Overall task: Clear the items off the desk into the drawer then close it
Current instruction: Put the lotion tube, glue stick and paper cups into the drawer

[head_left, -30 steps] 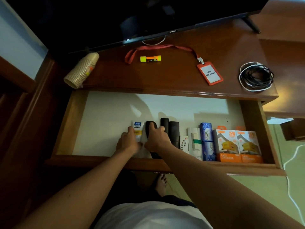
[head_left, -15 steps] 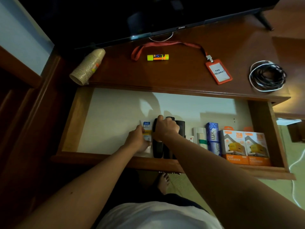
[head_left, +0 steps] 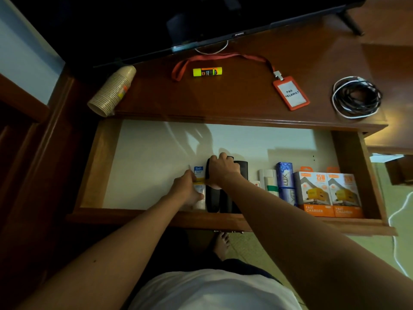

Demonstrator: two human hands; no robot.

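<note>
— Wooden desk (head_left: 234,101) under a television (head_left: 156,23), drawer (head_left: 156,218) pulled open. Up top?
— Held paper cups (head_left: 112,90), glue stick (head_left: 207,71), lanyard badge (head_left: 290,92), coiled cable (head_left: 356,97).
— And below?
— Left hand (head_left: 187,191) pinched a white tube (head_left: 199,175); right hand (head_left: 223,171) curled round a black remote (head_left: 212,198) beside it, near the drawer's front.

Seen from a single head-worn wide-angle camera, looking steeply down and forward over the wearer's own arms. The open drawer (head_left: 143,166) lies close below, the bench (head_left: 234,97) just beyond.
</note>
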